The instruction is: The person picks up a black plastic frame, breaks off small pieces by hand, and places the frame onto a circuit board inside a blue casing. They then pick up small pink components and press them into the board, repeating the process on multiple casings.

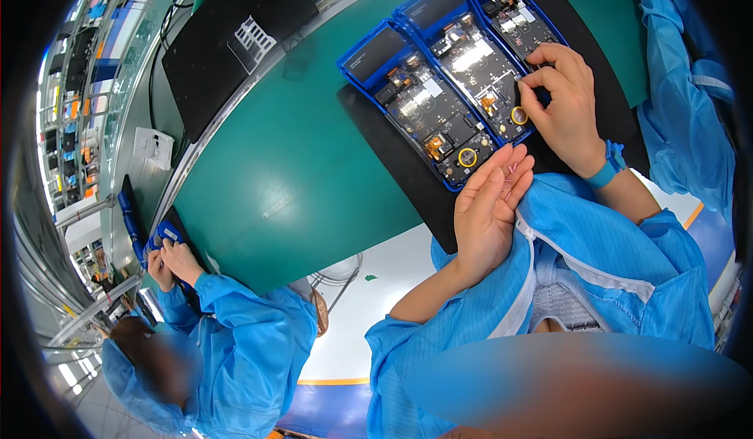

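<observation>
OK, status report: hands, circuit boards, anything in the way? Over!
Left hand palm-up, holding small pink pieces. Right hand by the middle circuit board; grip contents unclear. It partly covers the rightmost circuit board.

Three blue-framed circuit boards (480, 74), two yellow-rimmed discs (467, 157), one wristband (607, 164)

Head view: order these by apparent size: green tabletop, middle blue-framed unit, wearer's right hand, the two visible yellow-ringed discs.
1. Green tabletop
2. Middle blue-framed unit
3. Wearer's right hand
4. Yellow-ringed disc at left and yellow-ringed disc at right: nearly alike, so unranked
</observation>
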{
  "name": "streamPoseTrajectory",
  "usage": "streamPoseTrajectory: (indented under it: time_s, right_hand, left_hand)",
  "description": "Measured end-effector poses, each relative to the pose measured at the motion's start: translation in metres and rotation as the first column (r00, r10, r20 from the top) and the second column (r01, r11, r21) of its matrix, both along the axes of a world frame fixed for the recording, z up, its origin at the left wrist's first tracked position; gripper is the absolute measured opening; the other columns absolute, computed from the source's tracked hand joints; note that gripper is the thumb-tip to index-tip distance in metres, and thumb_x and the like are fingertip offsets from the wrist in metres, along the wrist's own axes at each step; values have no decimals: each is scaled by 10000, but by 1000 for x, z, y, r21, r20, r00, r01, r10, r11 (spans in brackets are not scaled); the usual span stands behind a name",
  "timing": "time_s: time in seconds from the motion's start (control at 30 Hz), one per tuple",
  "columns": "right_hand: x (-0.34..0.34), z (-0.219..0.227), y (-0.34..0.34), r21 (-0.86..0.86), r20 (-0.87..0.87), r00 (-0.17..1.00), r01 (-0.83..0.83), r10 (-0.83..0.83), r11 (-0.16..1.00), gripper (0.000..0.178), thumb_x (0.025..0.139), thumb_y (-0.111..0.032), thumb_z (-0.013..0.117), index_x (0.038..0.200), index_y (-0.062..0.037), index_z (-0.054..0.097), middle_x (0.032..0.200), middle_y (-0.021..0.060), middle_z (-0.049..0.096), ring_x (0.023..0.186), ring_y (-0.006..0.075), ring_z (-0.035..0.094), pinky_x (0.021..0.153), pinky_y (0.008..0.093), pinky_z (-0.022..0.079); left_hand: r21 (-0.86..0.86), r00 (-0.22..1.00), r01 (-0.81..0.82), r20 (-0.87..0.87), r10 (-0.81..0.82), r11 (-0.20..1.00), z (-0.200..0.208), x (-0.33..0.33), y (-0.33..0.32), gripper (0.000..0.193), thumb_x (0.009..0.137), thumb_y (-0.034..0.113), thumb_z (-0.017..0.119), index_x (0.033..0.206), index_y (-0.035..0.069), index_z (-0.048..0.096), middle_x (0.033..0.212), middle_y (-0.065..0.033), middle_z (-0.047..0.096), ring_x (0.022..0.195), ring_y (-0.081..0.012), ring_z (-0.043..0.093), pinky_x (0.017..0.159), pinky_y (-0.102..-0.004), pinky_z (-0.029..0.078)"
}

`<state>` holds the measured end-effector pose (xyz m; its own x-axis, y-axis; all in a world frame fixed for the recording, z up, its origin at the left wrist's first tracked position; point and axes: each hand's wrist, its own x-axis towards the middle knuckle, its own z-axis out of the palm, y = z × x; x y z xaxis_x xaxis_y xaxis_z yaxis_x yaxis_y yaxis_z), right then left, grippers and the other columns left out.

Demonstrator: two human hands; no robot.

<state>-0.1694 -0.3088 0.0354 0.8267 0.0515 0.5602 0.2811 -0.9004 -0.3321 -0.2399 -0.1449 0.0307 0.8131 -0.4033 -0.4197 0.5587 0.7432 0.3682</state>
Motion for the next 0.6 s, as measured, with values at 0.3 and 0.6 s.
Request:
streamPoseTrajectory:
  time_s: [0.3, 0.6]
  right_hand:
    - [-10, 11, -2, -79, -49, 998, -41, 37, 996, 211, 696, -33, 687, 902, -48, 642, 1067, 73, 578, 996, 255, 546, 806, 366, 395]
    - [-17, 8, -7, -212, -68, 994, -93, 80, 973, 328, 671, -8, 620, 995, -52, 656, 1125, 102, 570, 1053, 283, 537, 852, 382, 400]
  left_hand:
    - [11, 1000, -7, 1, 7, 1000, -2, -1, 3, 380, 969, 101, 406, 1308, -70, 407, 1297, -240, 473, 1190, -296, 507, 1004, -361, 442]
    - [14, 1000, -2, 7, 2, 1000, 1, 0, 3, 396, 965, 98, 407, 1321, -74, 387, 1325, -252, 443, 1214, -308, 484, 1021, -377, 424]
